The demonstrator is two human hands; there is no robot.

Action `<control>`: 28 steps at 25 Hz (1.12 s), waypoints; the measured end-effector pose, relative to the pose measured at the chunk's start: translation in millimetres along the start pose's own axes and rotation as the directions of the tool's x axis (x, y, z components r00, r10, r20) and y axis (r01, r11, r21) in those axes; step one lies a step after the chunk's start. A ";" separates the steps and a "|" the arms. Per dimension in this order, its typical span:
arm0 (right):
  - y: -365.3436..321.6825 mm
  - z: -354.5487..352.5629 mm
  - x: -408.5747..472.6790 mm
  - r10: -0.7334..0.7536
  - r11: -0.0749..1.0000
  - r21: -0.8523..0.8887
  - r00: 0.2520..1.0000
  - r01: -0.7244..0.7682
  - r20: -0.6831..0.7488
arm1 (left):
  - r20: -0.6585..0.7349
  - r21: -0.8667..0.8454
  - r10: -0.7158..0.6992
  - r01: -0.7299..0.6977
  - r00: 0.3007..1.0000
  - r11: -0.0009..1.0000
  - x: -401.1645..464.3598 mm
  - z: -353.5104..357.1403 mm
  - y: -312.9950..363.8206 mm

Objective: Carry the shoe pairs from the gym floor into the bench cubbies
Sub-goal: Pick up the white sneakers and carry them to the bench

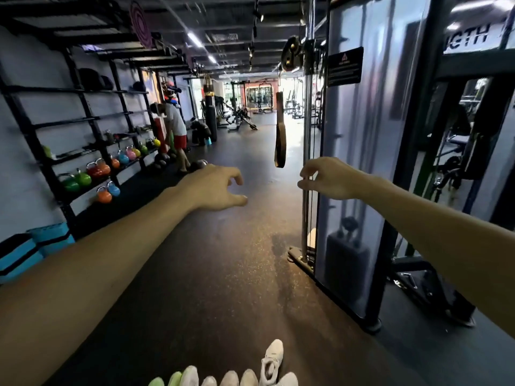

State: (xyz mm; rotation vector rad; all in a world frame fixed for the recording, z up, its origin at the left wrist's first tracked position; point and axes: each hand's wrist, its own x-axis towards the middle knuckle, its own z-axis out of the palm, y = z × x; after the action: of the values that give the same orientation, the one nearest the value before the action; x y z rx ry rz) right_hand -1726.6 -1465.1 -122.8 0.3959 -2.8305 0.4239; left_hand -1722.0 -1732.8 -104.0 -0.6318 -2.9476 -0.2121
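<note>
Several shoes line the dark gym floor at the bottom edge of the head view: a white sneaker [271,360] lies fully visible, pale toes [234,378] sit beside it, and green-tipped shoes [167,380] are at the left. Both my arms reach forward at chest height, well above the shoes. My left hand [214,189] hangs with loosely curled fingers and holds nothing. My right hand [326,178] is also empty, its fingers loosely bent near a cable machine's upright. No bench cubbies are in view.
A cable machine [351,168] with a hanging strap [280,132] stands close on the right. A rack of coloured kettlebells [94,174] lines the left wall, blue mats [33,249] below it. A person [177,135] stands farther down the aisle.
</note>
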 end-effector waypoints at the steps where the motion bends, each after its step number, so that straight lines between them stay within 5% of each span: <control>1: 11.6 12.0 18.2 0.010 1.000 0.003 1.000 -0.010 0.010 | 0.005 0.007 0.010 -0.010 1.000 1.000 23.7 8.1 -5.2; 12: 129.1 202.0 149.5 0.158 0.987 0.004 0.978 -0.160 0.137 | 0.188 -0.097 0.044 -0.026 0.981 0.995 224.6 191.5 -66.9; 19: 195.3 426.3 133.1 0.351 0.936 -0.059 0.908 -0.347 0.227 | 0.408 -0.201 0.097 -0.014 0.908 0.979 271.7 434.5 -112.9; 28: 247.4 739.4 35.0 0.491 0.855 -0.081 0.748 -0.513 0.447 | 0.672 -0.163 0.120 -0.012 0.731 0.987 207.7 776.0 -158.9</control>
State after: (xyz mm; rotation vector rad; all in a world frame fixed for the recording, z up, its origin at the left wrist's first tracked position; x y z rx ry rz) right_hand -1985.2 -1479.8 -859.1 -0.3383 -3.3813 0.5608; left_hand -2043.6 -1668.5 -854.4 -1.0269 -3.6291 -0.2324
